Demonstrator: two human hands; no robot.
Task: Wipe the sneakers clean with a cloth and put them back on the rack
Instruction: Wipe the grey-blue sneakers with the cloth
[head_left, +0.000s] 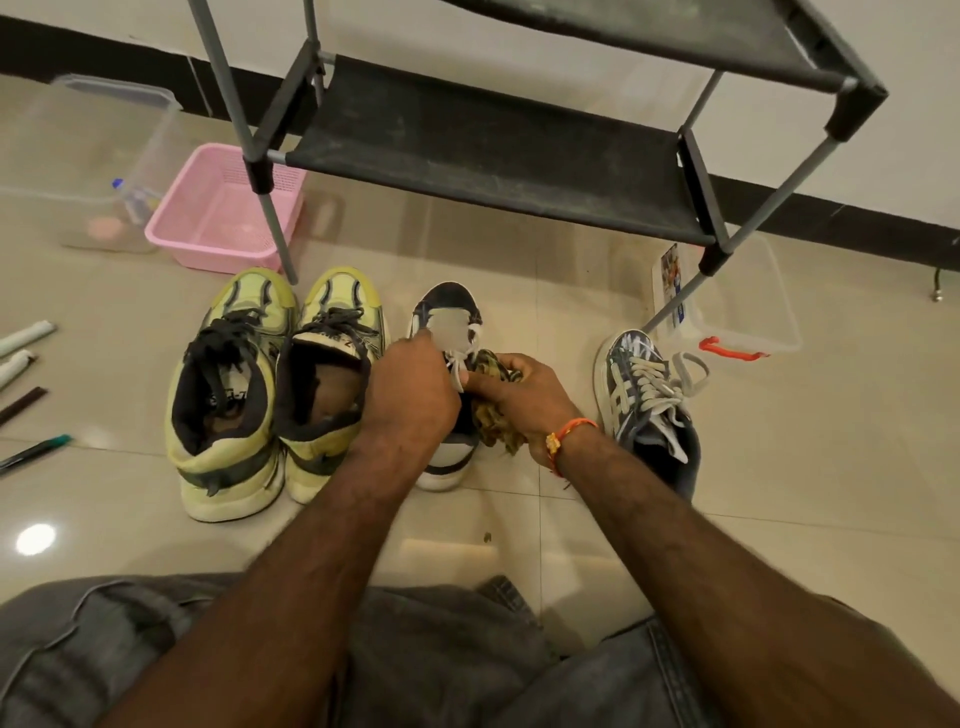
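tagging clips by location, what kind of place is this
Likely a home entryway or hallway: a fabric-shelved shoe rack against the wall, sneakers lined on the glossy tiled floor, and a pink plastic basket beside it.

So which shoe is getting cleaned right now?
The dark blue and white sneaker in the middle: both hands are on it, the right hand holding the cloth. The other three sit untouched.

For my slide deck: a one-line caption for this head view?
Left hand steadies a navy sneaker while right hand wipes it with a cloth.
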